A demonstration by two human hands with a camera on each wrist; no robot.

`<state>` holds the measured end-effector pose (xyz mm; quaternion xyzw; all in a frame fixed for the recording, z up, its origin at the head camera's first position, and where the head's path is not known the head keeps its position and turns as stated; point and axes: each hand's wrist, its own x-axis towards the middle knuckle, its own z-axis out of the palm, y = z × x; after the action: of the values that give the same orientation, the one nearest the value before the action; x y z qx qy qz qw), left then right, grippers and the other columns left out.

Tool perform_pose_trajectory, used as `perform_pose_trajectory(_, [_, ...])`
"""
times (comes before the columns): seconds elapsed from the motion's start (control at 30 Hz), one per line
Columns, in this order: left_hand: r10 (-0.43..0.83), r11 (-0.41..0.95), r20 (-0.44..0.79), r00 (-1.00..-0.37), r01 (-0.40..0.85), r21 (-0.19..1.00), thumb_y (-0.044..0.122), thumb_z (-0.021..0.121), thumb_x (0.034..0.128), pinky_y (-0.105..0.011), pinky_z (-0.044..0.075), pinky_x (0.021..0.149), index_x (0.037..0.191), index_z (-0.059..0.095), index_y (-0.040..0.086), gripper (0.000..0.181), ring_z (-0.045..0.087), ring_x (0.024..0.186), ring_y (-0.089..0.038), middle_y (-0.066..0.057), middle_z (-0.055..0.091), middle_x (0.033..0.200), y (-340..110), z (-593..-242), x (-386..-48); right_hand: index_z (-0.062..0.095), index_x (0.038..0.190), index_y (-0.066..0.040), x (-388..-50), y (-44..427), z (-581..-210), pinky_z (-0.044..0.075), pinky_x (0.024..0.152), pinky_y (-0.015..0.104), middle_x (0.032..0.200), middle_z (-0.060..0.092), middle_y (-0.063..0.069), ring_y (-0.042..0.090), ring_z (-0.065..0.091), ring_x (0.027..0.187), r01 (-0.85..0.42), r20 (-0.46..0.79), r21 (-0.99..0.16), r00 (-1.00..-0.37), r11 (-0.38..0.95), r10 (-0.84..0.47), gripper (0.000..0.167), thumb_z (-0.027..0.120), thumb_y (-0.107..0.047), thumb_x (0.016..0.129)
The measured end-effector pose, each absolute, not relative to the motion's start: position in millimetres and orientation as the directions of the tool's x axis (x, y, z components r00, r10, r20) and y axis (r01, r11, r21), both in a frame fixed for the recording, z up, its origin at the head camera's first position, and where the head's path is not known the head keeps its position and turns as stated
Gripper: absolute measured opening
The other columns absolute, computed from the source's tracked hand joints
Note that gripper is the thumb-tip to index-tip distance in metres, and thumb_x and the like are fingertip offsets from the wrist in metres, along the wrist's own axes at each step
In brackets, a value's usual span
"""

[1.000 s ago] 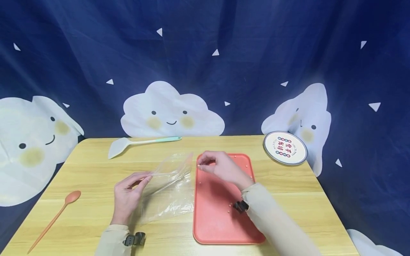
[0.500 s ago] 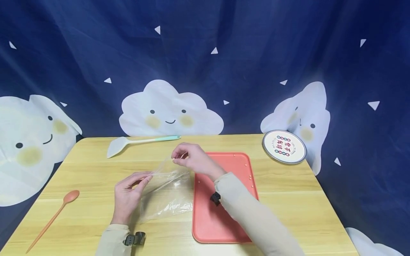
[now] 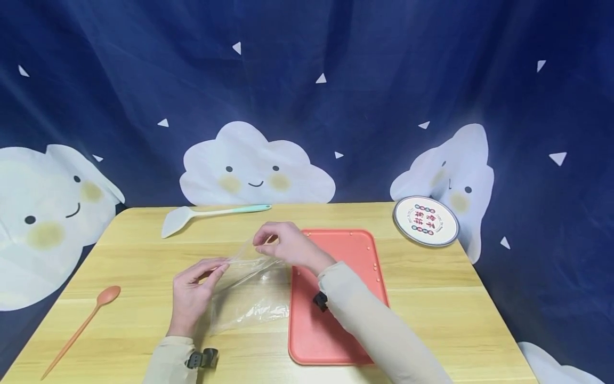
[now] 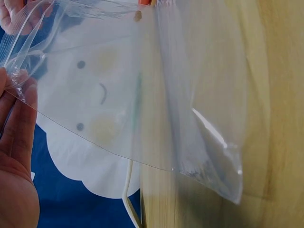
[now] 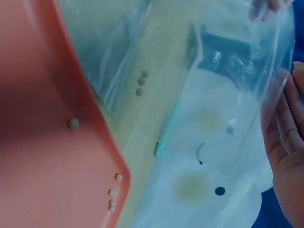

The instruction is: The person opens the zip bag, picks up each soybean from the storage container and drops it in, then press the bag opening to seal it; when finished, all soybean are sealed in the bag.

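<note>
A clear zip bag [image 3: 254,293] hangs over the table, its body slanting toward the tray. My left hand [image 3: 194,290] pinches the bag's mouth between thumb and fingers. At the mouth's other side, against the plastic, is my right hand [image 3: 288,244]; its thumb and index tips look slightly apart, with no bead visible between them. Three small round beads [image 5: 141,81] show through the plastic in the right wrist view; whether they lie or fall there I cannot tell. Several pale beads [image 5: 112,203] sit along the edge of the red tray [image 3: 331,341] under my right forearm.
A white spatula with a mint handle [image 3: 216,212] lies at the table's back edge. An orange spoon [image 3: 81,330] is on the left, and a printed plate [image 3: 426,221] stands at the back right. A blue cloud-patterned curtain [image 3: 364,106] hangs behind the wooden table [image 3: 431,314].
My right hand has moved left from the tray to the bag's mouth, and the bead seen at its fingertips is out of sight there. The left hand has stayed put.
</note>
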<state>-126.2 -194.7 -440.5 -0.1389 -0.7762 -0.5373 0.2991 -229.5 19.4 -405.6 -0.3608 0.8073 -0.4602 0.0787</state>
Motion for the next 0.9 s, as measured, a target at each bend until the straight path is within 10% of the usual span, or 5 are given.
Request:
perform_pose_trajectory(0.27, [-0.127,0.392,0.573,-0.81,0.49,0.779,-0.02,0.072,0.0773,-0.018,0.055,0.073,0.087,0.073,-0.009,0.015,0.068,0.084,-0.009,-0.02,0.072,0.09,-194.7,-440.1,-123.7,0.071,0.098,-0.008,-226.6,50.2,-398.2,0.053,0.087,0.039,0.096,0.067,-0.002,0.01,0.062,0.091,-0.506,0.287,-0.825,-0.759,0.252,-0.585,0.011,0.073,-0.005,0.088])
perform_pose_trajectory(0.9, [-0.128,0.381,0.574,-0.809,0.495,0.781,-0.022,0.071,0.0767,-0.019,0.055,0.073,0.086,0.072,-0.01,0.015,0.068,0.083,-0.01,-0.022,0.071,0.09,-195.6,-440.5,-124.0,0.073,0.102,-0.009,-192.7,158.2,-432.1,0.055,0.083,0.037,0.099,0.07,0.001,0.018,0.065,0.094,-0.441,-0.047,-0.751,-0.707,0.492,-0.705,0.019,0.073,-0.001,0.085])
